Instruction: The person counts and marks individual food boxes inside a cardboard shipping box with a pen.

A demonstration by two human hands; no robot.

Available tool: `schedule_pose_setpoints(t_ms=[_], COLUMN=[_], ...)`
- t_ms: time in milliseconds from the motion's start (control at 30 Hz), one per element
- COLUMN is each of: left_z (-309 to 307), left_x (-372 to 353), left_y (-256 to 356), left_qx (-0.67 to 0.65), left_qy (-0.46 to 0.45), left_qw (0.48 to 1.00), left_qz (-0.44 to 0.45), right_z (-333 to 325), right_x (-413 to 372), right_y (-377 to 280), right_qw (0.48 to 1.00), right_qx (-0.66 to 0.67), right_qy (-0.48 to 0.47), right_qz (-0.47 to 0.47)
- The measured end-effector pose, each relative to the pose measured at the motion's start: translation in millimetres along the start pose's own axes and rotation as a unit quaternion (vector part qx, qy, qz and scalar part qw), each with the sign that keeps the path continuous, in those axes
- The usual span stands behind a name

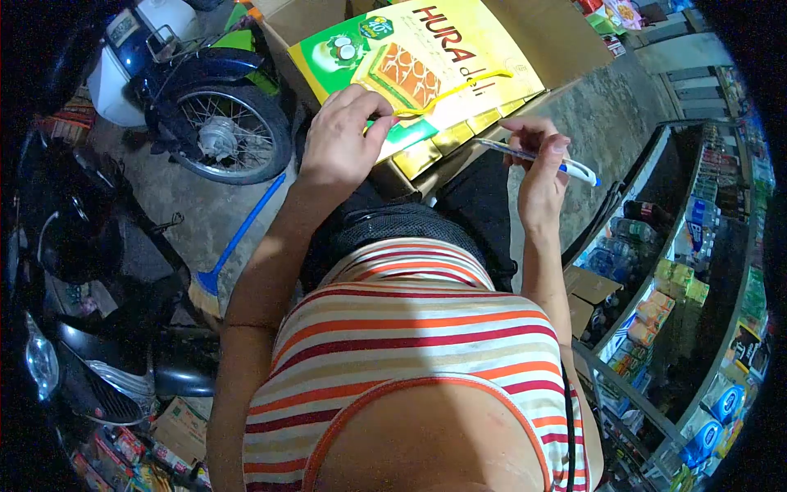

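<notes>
— Left hand [348, 139], status?
— Fingers curled over the lower edge of the Hura box [426, 61], apparently gripping it. The box lies on the open carton [566, 41].
— Right hand [537, 180]?
— Closed on a blue-white pen [502, 148], just beside the carton.

yellow-green carton [426, 57], blue-white pen [541, 158], orange-red striped top [410, 344].

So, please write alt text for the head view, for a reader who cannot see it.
The left hand rests on a yellow and green cardboard box printed HURA, while the right hand holds a blue and white plastic pen. Motorbikes stand left, shop shelves right.
</notes>
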State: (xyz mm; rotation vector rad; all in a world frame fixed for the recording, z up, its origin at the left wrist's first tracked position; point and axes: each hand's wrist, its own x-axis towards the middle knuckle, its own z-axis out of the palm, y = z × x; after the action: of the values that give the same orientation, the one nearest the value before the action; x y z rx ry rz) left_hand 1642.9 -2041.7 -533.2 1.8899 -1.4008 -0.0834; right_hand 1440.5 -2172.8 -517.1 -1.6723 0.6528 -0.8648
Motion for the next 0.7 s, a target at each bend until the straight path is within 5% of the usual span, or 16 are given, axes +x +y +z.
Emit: schedule_pose_setpoints(t_ms=[533, 633, 700], left_z=[9, -3, -9], left_x=[-6, 4, 17], left_y=[-2, -8, -16], left_qx=[0.044, 0.025, -0.043], left_qy=[0.038, -0.024, -0.115], left_qw=[0.996, 0.998, 0.992], left_qz=[0.067, 0.060, -0.021], right_z=[36, 40, 43], right_x=[-9, -16, -19], right_y=[26, 19, 19], right_qw=[0.986, 0.979, 0.973], right_qx=[-0.028, -0.078, -0.094], right_qy=[-0.114, -0.125, -0.134], right_qz=[-0.121, -0.138, -0.164])
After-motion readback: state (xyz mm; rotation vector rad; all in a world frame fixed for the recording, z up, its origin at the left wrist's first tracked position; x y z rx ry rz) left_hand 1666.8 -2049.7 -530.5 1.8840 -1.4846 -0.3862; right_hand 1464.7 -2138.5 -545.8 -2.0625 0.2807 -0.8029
